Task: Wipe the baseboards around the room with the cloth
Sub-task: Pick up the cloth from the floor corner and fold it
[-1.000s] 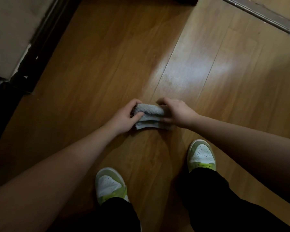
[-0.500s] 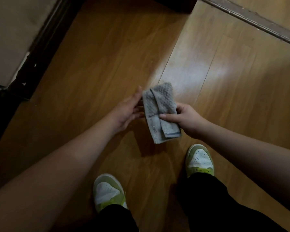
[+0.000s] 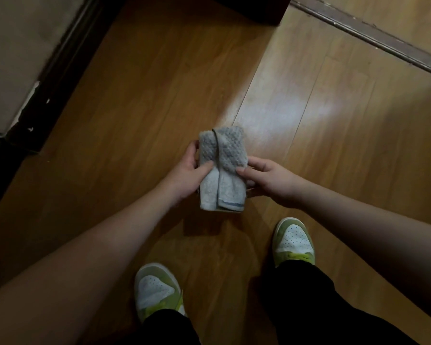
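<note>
A folded grey cloth [image 3: 222,168] with a blue-striped hem is held upright in front of me, above the wooden floor. My left hand [image 3: 187,175] grips its left side with the thumb pressed on the front. My right hand [image 3: 269,180] grips its right side, thumb on the front as well. A dark baseboard [image 3: 57,78] runs along the pale wall at the upper left, with chipped paint near its lower end. A second, grey-brown baseboard or floor strip [image 3: 373,38] crosses the upper right corner.
Wooden floor [image 3: 144,100] fills the view, with a glare patch right of centre. My two green and white shoes [image 3: 157,292] [image 3: 294,240] stand below the hands. A dark furniture edge [image 3: 264,8] sits at the top centre.
The cloth was bunched sideways between both hands, then turned upright. My left hand has now closed on its left side, and the cloth sits straighter between both hands.
</note>
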The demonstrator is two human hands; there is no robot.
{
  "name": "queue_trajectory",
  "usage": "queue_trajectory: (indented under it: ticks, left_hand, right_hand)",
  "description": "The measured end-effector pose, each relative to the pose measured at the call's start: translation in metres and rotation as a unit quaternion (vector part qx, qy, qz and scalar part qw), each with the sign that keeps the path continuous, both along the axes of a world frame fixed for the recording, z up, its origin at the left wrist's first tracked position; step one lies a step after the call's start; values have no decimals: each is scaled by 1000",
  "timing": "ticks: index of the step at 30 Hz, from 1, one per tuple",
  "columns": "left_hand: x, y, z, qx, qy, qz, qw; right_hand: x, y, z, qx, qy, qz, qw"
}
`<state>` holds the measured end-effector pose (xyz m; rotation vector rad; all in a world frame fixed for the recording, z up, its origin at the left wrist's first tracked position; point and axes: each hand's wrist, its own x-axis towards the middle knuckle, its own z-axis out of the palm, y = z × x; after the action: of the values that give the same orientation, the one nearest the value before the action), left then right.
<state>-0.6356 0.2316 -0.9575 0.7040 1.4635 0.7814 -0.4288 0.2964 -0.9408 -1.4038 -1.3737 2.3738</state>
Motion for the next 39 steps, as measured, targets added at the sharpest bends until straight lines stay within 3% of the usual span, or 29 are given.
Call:
queue_trajectory:
  ticks: [8,15,27,29,32,35,39]
  left_hand:
    - [2,1,4,-14,-77,-17,997]
    - [9,2,1,-18,-195,89,977]
    - [8,4,9,-25,-132,44,990]
    - [4,5,8,22,-32,-17,999]
    - [-1,3,4,121,88,-121,981]
    - [0,1,5,168,107,-133,971]
    - [2,2,7,176,87,-91,976]
  right_hand:
    - [2,-1,-4,35,7,-73,997]
    - [-3,0,-5,-12,37,-121,992]
    - [-1,3,-3,-48,52,-127,989]
    - [0,3,-1,-78,77,-145,983]
    - [-2,3,-1,-72,72,-146,984]
    - [2,5,-7,-87,67,-140,984]
    - [5,3,-8,-105,61,-62,991]
